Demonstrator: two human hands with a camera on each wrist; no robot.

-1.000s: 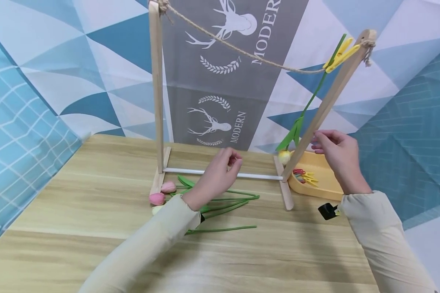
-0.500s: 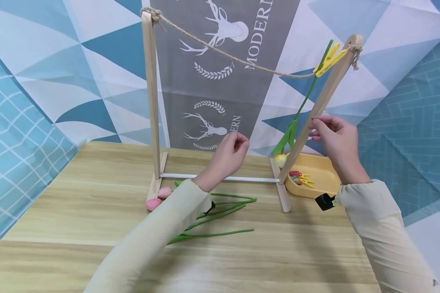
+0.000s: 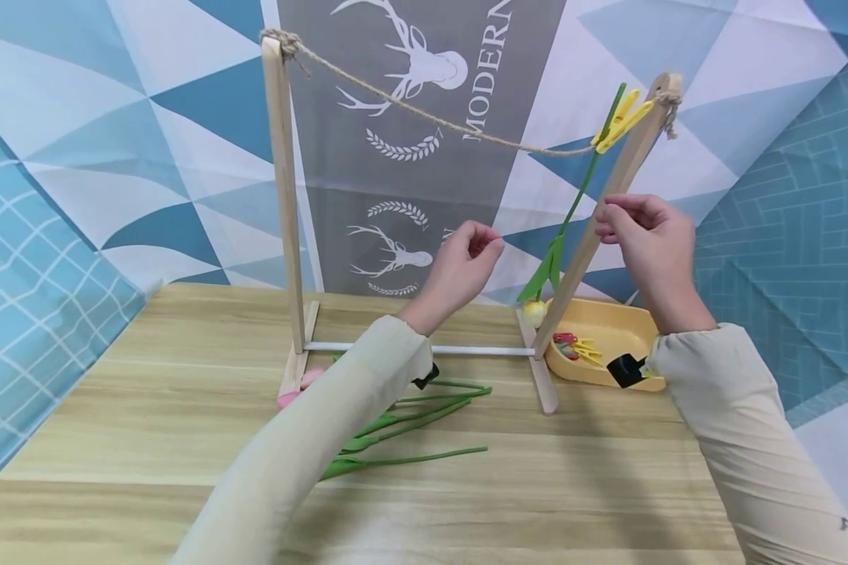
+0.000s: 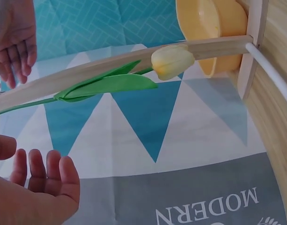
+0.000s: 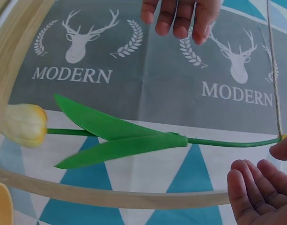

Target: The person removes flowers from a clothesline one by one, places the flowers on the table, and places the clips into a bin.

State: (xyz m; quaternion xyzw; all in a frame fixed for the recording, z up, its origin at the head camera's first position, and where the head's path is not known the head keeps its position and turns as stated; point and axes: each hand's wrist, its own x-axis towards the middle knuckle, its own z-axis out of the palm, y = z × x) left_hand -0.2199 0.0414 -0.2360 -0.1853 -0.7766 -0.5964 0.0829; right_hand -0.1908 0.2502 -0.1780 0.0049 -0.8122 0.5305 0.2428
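A yellow-white tulip [image 3: 534,313] hangs head down in the head view, its stem clipped to a twine line [image 3: 431,119] by a yellow clothespin [image 3: 618,125]. My left hand [image 3: 462,268] is raised in front of the backdrop, left of that tulip, fingers loosely bent around nothing. Beside the right wooden post [image 3: 585,235] is my right hand [image 3: 656,255], also holding nothing; whether it touches the post I cannot tell. On the table lie more tulips, with green stems [image 3: 424,414] and pink heads [image 3: 309,378], partly hidden by my left sleeve.
A yellow tray [image 3: 622,314] behind the right post holds several small clothespins [image 3: 572,348]. The wooden stand's left post [image 3: 283,196] and white crossbar [image 3: 459,351] stand on the wood-grain table [image 3: 134,424]. A patterned cloth [image 3: 212,157] rises behind.
My left hand has risen and moved right, towards the hanging tulip. The right hand has come up a little along the post. The head view has shifted; the tulip still hangs from the twine.
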